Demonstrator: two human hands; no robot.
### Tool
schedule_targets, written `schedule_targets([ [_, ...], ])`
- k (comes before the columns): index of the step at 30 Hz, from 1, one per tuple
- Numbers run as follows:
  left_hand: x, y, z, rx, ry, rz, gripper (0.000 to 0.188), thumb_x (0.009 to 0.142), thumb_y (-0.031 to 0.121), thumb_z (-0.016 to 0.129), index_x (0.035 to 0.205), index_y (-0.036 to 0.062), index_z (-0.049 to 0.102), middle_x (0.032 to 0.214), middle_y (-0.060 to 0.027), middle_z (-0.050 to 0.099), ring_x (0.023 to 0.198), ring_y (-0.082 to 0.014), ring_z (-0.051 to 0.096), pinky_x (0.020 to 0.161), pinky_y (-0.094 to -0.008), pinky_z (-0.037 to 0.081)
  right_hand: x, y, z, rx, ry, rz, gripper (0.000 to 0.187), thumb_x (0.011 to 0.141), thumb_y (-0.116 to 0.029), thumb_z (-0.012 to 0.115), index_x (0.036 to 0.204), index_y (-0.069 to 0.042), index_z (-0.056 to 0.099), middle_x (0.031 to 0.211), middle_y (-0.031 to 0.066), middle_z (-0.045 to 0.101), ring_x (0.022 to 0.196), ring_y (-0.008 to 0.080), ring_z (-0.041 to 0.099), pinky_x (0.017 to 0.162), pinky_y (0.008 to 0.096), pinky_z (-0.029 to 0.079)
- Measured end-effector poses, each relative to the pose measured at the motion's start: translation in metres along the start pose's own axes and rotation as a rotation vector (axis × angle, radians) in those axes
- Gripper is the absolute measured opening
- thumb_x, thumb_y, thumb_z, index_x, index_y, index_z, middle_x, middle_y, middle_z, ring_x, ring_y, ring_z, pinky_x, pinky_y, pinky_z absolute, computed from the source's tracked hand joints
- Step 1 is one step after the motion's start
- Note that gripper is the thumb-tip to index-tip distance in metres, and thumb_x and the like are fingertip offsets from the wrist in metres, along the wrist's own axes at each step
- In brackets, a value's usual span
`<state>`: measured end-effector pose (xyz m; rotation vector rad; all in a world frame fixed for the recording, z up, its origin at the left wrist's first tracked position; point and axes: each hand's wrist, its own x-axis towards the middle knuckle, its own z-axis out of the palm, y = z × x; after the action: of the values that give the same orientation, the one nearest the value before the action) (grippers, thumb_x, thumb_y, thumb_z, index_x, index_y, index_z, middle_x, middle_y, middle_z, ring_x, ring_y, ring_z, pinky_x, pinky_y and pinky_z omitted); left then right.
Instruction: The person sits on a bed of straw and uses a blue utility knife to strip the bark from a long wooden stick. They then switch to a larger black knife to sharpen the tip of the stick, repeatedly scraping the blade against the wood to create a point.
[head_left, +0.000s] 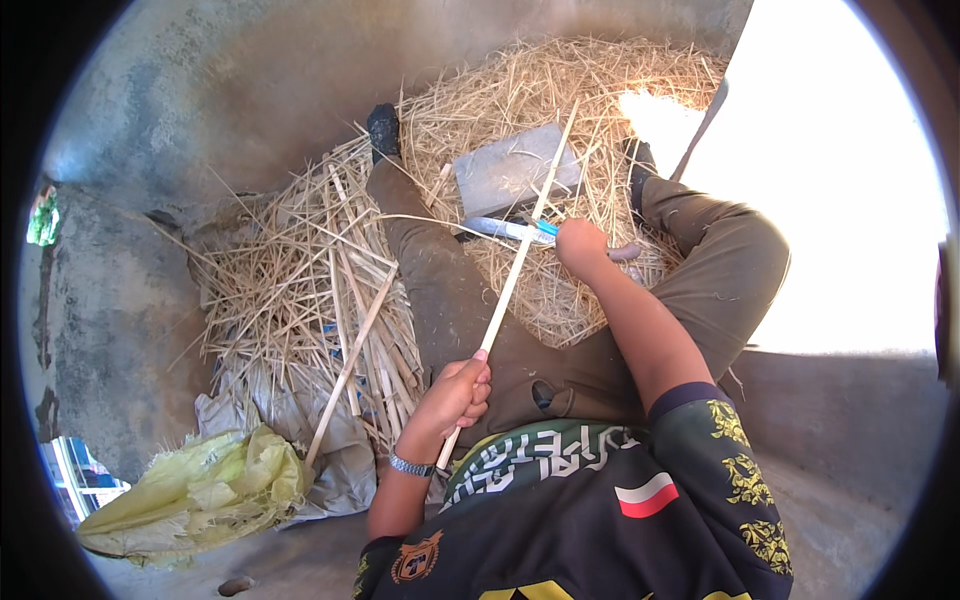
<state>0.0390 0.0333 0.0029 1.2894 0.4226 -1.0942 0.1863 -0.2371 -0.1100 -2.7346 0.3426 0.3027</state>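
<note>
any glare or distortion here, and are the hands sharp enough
Head view: glare bleaches the right side white, with another bright patch on the shavings; head view: a dark, rounded fisheye rim cuts off the corners; head view: left hand, right hand, knife and strip look fairly sharp.

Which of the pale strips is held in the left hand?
The long strip slanting up from the left hand in front of the grey block; the other strips lie piled beside the left leg.
</note>
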Motion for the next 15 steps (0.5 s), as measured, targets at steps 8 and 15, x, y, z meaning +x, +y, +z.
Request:
schedule_targets([
  [8,-0.025,0.002,0.015,0.045,0.059,-0.056,0.042,0.105,0.046,0.040,0.076,0.0156,0.041,0.055,0.0069,0.032,0.038,-0.0018,0.020,0.031,-0.0212,0.015,0.023,0.016,-0.001,0.032,0.075,0.228,0.019,0.089,-0.016,0.060,0.096,-0.006,0.075,0.094,0.0149,0.074,0.089,0.0297,0.073,0.072,0.0400,0.058],
  [15,-0.065,0.004,0.018,0.025,0.089,-0.149,0.041,0.106,0.044,0.040,0.078,0.0143,0.043,0.056,0.0056,0.035,0.038,-0.0038,0.025,0.033,-0.0212,0.019,0.045,0.042,-0.018,0.069,0.106,0.332,0.019,0.087,-0.016,0.063,0.099,-0.005,0.074,0.100,0.0156,0.073,0.094,0.0324,0.072,0.076,0.0417,0.058],
])
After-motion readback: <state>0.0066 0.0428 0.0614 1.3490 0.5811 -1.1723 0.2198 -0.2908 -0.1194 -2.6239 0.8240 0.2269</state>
